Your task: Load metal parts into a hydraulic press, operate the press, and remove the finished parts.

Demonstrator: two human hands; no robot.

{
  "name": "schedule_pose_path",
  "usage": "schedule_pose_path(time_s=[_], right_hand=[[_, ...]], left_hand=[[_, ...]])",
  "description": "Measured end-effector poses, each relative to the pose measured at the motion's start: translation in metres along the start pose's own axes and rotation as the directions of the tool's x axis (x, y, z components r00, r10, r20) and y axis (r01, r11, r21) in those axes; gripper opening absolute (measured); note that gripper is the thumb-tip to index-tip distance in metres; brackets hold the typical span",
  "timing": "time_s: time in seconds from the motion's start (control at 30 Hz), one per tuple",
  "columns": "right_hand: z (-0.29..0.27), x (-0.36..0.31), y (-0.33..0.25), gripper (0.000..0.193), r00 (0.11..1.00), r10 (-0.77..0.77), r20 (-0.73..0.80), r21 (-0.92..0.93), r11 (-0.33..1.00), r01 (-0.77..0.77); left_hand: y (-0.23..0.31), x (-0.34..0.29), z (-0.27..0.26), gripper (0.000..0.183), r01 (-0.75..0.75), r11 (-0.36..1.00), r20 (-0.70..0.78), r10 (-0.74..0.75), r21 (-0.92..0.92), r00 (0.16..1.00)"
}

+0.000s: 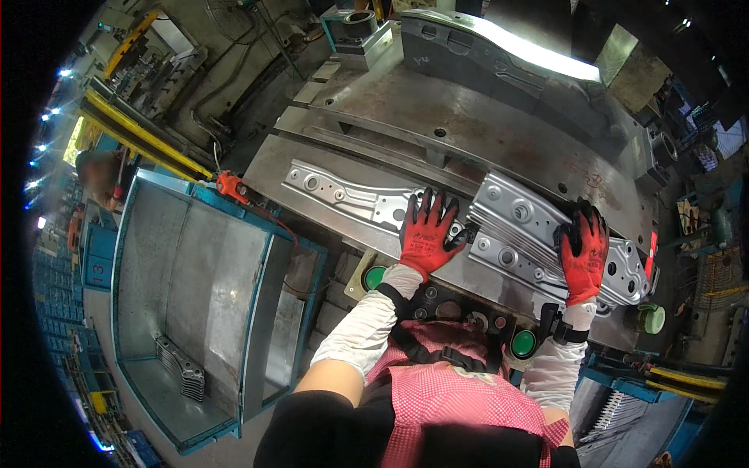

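My left hand [427, 234], in a red glove with black fingertips, lies with its fingers spread on the right end of a single stamped metal bracket [343, 195]. That long silver bracket rests on the steel press bed. To the right sits a stack of similar stamped brackets [519, 207], layered and overlapping. My right hand [585, 253], gloved the same way, rests on this stack's right part with its fingers stretched out and the thumb apart. The brackets' surfaces under both palms are hidden.
A large blue-edged metal bin [195, 273] stands at left, with a small stack of brackets [181, 368] in it. Green push buttons [523, 343] sit close to my body. A steel die block [499, 62] rises behind the bed. Another bin [624, 413] holds parts at lower right.
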State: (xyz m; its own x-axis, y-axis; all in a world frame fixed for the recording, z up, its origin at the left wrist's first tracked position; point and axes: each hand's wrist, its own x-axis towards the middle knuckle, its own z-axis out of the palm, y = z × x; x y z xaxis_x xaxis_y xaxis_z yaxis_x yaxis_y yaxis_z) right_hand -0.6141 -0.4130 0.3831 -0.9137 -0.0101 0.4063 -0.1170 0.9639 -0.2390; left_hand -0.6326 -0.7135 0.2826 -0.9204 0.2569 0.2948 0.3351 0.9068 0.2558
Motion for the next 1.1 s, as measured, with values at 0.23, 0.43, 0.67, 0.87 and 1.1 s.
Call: schedule_pose_path(time_s=[0.23,0.43,0.67,0.87,1.1], right_hand=[[0.002,0.000,0.003,0.051,1.000,-0.002,0.001,-0.015,1.000,0.003],[0.004,-0.001,0.006,0.053,1.000,-0.003,-0.006,-0.037,0.999,0.003],[0.003,-0.002,0.003,0.053,1.000,0.003,0.010,-0.033,0.999,-0.003],[-0.001,-0.003,-0.001,0.052,0.999,-0.021,-0.029,0.005,1.000,0.021],[0.011,-0.004,0.010,0.050,0.995,0.009,-0.101,0.066,0.998,-0.002]], left_hand=[[0.000,0.001,-0.001,0.077,0.000,1.000,0.010,-0.001,0.010,1.000],[0.000,0.002,0.000,0.077,-0.012,1.000,-0.009,0.012,0.022,1.000],[-0.001,-0.001,0.000,0.078,-0.016,1.000,-0.014,0.016,0.017,1.000],[-0.001,-0.004,0.001,0.079,-0.001,1.000,0.035,0.000,0.023,0.999],[0.009,0.004,0.007,0.063,-0.019,1.000,-0.047,0.018,-0.019,0.999]])
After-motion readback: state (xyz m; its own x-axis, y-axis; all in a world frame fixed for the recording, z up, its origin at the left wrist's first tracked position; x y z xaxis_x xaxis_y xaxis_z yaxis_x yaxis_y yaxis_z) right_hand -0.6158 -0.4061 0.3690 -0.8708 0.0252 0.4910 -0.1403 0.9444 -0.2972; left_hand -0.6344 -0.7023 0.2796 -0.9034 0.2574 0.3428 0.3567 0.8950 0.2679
